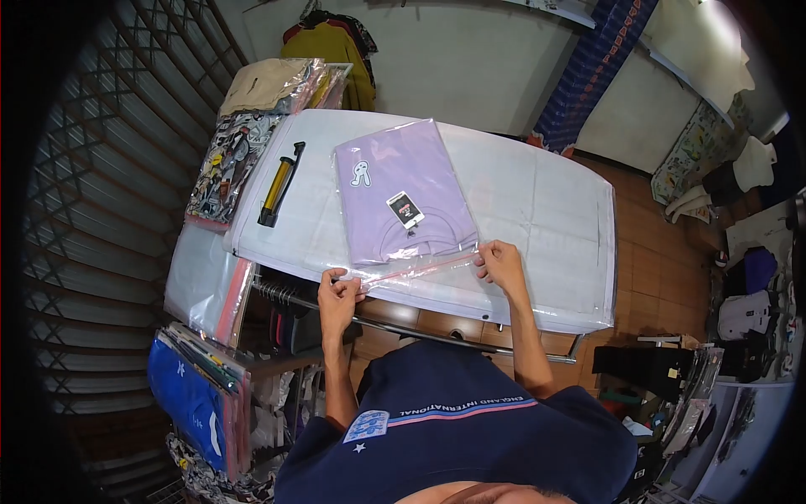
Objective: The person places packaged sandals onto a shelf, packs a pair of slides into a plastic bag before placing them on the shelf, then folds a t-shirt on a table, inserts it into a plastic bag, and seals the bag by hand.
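Note:
A folded lilac T-shirt [403,176] lies in a clear plastic bag [420,270] on the white table. A small white cartoon print and a black hang tag [405,210] show through the plastic. The bag's open end, edged by a reddish strip, faces me. My left hand [339,290] pinches the left corner of that edge. At the right corner, my right hand [500,265] has its fingers closed on the same edge. Between both hands the strip runs nearly straight.
On the white table [546,227], a yellow-and-black tape dispenser or cutter-like tool [280,185] lies at the left. Bagged clothes [235,160] are stacked beyond the left edge. A metal rail [437,332] runs below the front edge. Packed garments [197,395] stand lower left.

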Tool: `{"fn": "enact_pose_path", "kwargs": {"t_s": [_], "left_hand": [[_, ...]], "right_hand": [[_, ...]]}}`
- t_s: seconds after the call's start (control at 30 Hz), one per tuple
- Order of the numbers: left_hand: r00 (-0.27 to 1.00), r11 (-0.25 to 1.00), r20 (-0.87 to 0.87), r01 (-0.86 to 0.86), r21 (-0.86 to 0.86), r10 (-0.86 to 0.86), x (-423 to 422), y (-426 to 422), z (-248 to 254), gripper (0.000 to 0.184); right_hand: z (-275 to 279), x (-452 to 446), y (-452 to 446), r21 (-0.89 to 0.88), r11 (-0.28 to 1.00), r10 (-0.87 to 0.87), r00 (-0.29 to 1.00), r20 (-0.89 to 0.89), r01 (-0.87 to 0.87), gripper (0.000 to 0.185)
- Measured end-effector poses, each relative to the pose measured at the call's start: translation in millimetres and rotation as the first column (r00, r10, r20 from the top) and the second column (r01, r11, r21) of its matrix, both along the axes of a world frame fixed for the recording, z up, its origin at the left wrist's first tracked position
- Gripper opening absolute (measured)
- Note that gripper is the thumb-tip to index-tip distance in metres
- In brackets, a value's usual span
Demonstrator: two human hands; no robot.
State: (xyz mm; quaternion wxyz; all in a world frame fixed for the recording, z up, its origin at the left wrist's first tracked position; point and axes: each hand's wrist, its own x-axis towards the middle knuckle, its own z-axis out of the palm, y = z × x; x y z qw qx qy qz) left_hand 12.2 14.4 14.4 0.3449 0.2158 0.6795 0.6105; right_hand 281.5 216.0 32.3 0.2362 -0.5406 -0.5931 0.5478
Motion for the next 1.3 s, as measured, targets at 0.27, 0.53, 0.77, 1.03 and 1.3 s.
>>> {"fn": "enact_pose_path", "kwargs": {"t_s": [0.27,0.53,0.77,1.03,1.3], "left_hand": [[0.976,0.973,-0.003,0.218,-0.077,-0.219,-35,-20,10,0.033],[0.934,0.932,0.025,0.356,-0.066,-0.355,-61,-41,17,0.033],[0.921,0.919,0.035,0.389,-0.072,-0.387,-63,-49,10,0.035],[0.938,0.938,0.039,0.345,0.009,-0.345,-58,-49,5,0.035],[0.945,0.94,0.022,0.323,0.108,-0.327,-58,-50,-10,0.031]], "right_hand": [[0,7,-63,-0.102,0.99,-0.113,0.989,-0.1,0.102,0.027],[-2,2,-151,-0.191,0.925,-0.367,0.904,-0.22,0.328,0.025],[-7,7,-172,-0.193,0.897,-0.435,0.874,-0.217,0.398,0.022],[-8,3,-176,-0.116,0.899,-0.439,0.863,-0.251,0.423,0.024],[-15,5,-175,-0.071,0.908,-0.416,0.867,-0.274,0.413,0.024]]}}
